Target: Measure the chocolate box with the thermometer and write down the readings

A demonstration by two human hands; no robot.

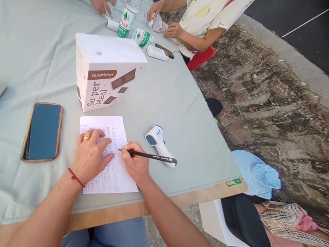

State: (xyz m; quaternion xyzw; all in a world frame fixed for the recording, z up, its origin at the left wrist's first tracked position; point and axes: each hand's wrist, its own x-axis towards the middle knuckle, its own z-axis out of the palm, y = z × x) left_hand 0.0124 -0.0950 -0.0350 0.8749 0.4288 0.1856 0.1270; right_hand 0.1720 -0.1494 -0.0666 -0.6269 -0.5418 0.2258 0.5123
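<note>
One black pen [151, 156], pinched in the right hand [136, 163] over the right part of the paper [125, 181], long axis running left to right, point leftward towards the left hand [89, 154], which lies unclenched on the sheet, blunt end rightward above the thermometer [160, 147].

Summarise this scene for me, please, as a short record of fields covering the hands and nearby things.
Left hand: resting on the paper
Right hand: holding a black pen, tip at the paper
Right of paper: white-and-blue thermometer
Left of paper: phone, screen up
Beyond paper: white box, standing upright
Far side: water bottles, another person's hands
</note>
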